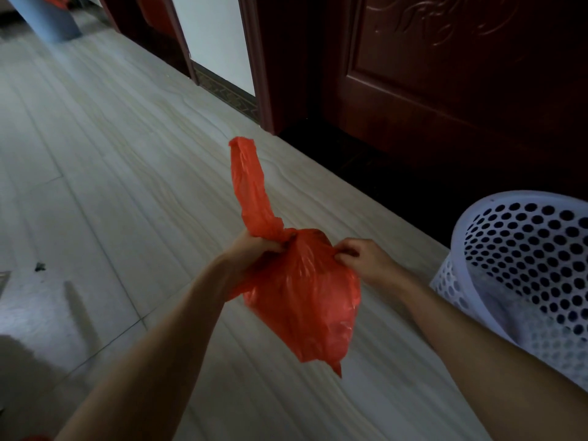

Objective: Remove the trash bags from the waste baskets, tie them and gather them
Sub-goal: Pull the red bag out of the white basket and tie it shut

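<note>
Head view: you hold the bag [302, 297] in the air over the floor [127, 154], left of the white basket [525, 265]. Your left hand [254, 249] grips its twisted neck; your right hand [359, 259] pinches the opposite edge. Cross both ends and pull snug. Bag: red, thin, crinkled, bulging low.

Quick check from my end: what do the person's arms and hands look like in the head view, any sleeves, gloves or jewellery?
Both forearms are bare from the frame's bottom edge up to the wrists: no sleeves show. The left hand and right hand wear no gloves, and no watch, bracelet or ring is visible. The left fingertips look darker, possibly nail polish, but blur prevents certainty.
</note>
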Tool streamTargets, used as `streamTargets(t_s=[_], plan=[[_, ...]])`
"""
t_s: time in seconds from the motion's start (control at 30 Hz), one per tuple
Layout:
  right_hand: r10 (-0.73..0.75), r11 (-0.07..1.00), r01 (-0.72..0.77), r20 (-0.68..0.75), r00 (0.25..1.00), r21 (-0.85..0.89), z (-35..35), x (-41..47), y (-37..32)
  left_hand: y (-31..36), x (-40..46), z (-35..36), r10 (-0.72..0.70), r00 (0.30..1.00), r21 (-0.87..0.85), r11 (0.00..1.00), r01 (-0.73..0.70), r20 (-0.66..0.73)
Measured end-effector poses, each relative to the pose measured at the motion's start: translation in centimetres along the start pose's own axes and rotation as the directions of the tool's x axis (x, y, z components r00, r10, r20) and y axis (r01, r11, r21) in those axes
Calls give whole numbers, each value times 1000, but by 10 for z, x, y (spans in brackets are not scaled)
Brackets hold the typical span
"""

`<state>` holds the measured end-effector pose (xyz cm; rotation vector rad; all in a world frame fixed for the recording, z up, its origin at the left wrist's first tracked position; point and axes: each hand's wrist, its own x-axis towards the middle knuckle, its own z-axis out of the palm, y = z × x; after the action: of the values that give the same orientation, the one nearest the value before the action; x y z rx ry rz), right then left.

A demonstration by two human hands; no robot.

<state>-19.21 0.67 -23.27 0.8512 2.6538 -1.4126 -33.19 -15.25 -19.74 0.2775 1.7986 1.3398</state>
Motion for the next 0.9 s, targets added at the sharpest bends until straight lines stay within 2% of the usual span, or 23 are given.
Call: streamTargets(t_s=[0.03, 0.1, 0.17, 0.2, 0.27, 0.33, 0.37, 0.4, 0.47, 0.53, 0.57, 0.6, 0.63, 0.7, 0.77, 0.83, 0.87, 0.9], plan=[[19, 999, -19, -10, 1000, 45, -1, -1, 1, -1, 1, 1, 20, 1000, 32, 999, -20, -6], [104, 951, -90, -34, 994, 296, -5, -5, -1, 0, 2, 3, 72, 997, 35, 997, -73, 33], [189, 816, -139, -32, 981, 560, -14, -9, -8, -1, 4, 6, 140, 984, 44, 988, -146, 106], [213, 760, -153, -20, 977, 632, -21, -10, -12, -3, 5, 8, 173, 977, 111, 976, -186, 122], [192, 638, -167, 55, 980, 752, -36, -10, -23, -8, 9, 15, 240, 962, 298, 916, -268, 128], [82, 505, -242, 233, 969, 828, -47, -10, -38, -15, 15, 24, 312, 943, 421, 844, -332, 117], [22, 507, -285, 319, 948, 813, -50, -10, -43, -17, 19, 28, 340, 934, 464, 814, -349, 107], [-14, 582, -306, 385, 923, 753, -49, -10, -46, -18, 22, 30, 364, 927, 519, 778, -355, 89], [36, 805, -285, 436, 899, 520, -41, -11, -47, -20, 25, 34, 398, 914, 639, 684, -352, 78], [99, 957, -184, 342, 934, 225, -28, -14, -49, -24, 24, 37, 417, 901, 689, 618, -378, 121], [103, 978, -147, 271, 957, 147, -23, -12, -49, -27, 25, 37, 428, 891, 688, 601, -407, 153], [108, 981, -138, 204, 973, 139, -19, -9, -46, -29, 25, 37, 444, 878, 677, 592, -437, 178], [136, 961, -167, 150, 979, 219, -16, -7, -45, -30, 24, 37, 477, 858, 653, 592, -473, 189], [223, 857, -231, 73, 972, 461, -17, -4, -39, -27, 21, 35, 512, 848, 554, 671, -494, 136], [263, 691, -224, 50, 964, 687, -26, -6, -32, -24, 18, 33, 432, 899, 363, 828, -428, 75], [255, 550, -202, 67, 964, 810, -31, -8, -27, -19, 13, 30, 264, 963, 53, 962, -267, 60], [246, 565, -208, 77, 966, 798, -31, -8, -26, -17, 13, 30, 192, 978, -78, 979, -186, 77], [224, 656, -216, 87, 971, 723, -30, -10, -27, -15, 13, 31, 149, 984, -113, 984, -138, 98]])
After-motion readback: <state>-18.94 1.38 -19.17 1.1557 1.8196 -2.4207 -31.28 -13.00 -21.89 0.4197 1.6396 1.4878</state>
